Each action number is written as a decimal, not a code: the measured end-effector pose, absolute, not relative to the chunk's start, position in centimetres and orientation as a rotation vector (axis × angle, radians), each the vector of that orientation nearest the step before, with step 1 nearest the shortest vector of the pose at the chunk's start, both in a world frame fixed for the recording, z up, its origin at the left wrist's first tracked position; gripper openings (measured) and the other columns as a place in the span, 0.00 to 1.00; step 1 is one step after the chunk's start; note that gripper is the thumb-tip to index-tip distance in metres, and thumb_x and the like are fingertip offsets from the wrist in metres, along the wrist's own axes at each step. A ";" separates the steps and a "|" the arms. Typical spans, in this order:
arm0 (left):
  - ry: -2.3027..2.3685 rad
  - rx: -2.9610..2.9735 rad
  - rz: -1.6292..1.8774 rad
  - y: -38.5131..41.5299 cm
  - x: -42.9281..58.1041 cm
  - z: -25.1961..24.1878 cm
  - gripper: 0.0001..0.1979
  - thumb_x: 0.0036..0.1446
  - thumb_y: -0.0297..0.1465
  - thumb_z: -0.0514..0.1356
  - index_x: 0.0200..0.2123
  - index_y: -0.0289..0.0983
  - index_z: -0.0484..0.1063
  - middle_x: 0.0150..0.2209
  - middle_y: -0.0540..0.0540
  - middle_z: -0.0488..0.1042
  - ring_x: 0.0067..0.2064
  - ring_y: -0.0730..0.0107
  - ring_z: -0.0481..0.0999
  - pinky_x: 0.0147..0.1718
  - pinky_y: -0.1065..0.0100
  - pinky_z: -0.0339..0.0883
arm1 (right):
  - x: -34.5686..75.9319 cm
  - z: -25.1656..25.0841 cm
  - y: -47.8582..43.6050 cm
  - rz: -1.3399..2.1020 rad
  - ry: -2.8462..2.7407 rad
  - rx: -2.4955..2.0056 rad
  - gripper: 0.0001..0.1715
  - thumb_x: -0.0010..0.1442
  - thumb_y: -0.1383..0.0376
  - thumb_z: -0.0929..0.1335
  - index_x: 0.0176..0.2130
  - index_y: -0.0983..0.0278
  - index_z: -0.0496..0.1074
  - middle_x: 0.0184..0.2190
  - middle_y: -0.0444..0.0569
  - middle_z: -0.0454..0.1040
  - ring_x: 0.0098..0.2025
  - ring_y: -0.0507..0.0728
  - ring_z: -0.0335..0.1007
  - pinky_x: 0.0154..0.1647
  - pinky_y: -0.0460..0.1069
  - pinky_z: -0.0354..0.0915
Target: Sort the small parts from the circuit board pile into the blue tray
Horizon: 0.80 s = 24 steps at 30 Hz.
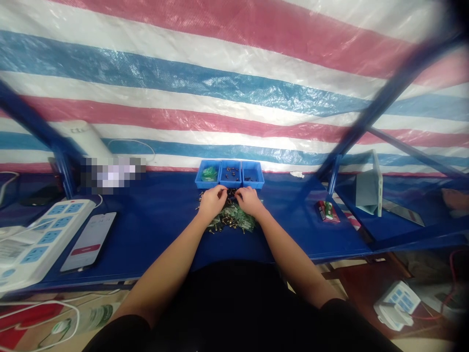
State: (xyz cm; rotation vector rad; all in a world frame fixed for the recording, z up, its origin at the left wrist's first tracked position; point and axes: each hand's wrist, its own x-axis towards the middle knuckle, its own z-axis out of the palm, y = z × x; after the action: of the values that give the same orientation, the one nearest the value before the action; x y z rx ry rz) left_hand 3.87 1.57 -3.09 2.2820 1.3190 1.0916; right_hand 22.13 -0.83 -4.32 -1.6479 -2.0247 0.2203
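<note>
Both of my hands are over a loose pile of small dark parts with brass-coloured ends, mixed with clear-green pieces. My left hand is at the pile's left, thumb and fingers drawn together in a pinch. Opposite it, my right hand is curled with its fingertips close together. Whatever sits between the fingertips is too small to make out. Just beyond the hands stand three joined blue bins: the left bin holds green pieces, the middle bin several small brass-and-dark parts, the right bin a few dark parts.
On the blue table at left lie a phone and a large power strip. A small red-green box lies at right near the blue metal frame. Striped sheeting hangs behind. A tablet-like device stands farther right.
</note>
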 end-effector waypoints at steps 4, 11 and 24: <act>1.295 2.326 1.083 1.6 3.9 -3.2 0.08 0.59 0.33 0.56 0.38 0.41 0.75 0.30 0.49 0.78 0.32 0.67 0.76 0.35 0.69 0.66 | 22.2 -4.1 -0.9 0.248 -1.992 -1.603 0.10 0.62 0.65 0.64 0.38 0.60 0.75 0.37 0.49 0.76 0.43 0.60 0.64 0.46 0.53 0.56; 1.301 2.337 1.098 1.6 4.0 -3.3 0.09 0.60 0.33 0.56 0.38 0.41 0.75 0.30 0.49 0.78 0.32 0.67 0.76 0.35 0.68 0.67 | 22.2 -4.3 -1.1 0.225 -2.096 -1.715 0.08 0.59 0.62 0.68 0.36 0.58 0.78 0.39 0.51 0.75 0.44 0.62 0.63 0.45 0.55 0.55; 1.110 2.386 1.067 1.4 4.3 -3.5 0.12 0.60 0.31 0.55 0.43 0.41 0.76 0.37 0.48 0.80 0.35 0.67 0.77 0.40 0.66 0.69 | 22.1 -4.3 -0.5 0.633 -1.571 -1.276 0.20 0.62 0.61 0.63 0.53 0.61 0.70 0.36 0.48 0.76 0.37 0.55 0.71 0.38 0.49 0.67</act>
State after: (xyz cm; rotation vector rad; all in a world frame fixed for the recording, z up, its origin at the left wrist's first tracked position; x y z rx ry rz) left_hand 4.34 1.39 -3.51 2.3860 1.1095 1.0672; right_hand 22.14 -0.52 -4.28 -1.2765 -1.5707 0.6335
